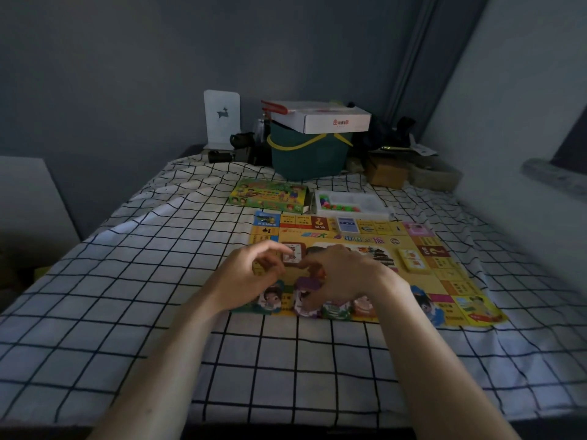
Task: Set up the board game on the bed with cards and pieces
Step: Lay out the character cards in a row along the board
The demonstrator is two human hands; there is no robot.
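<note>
The yellow game board (444,281) lies flat on the checked bed sheet. Both my hands hover over its near left part. My left hand (251,277) has loosely curled fingers and holds nothing that I can see. My right hand (346,277) pinches a purple character piece (309,282) just above the board. More character pieces (271,298) stand in a row along the board's near edge. A brown card deck (292,254) sits beyond my fingers, a yellow deck (413,260) to the right and a blue deck (346,224) at the far edge.
Past the board lie the green game box (270,195) and a white tray (374,203) with several small coloured pieces. At the bed's head stand a green basket (305,160) with a white carton on top, a white bookend and dark clutter. A wall runs along the right.
</note>
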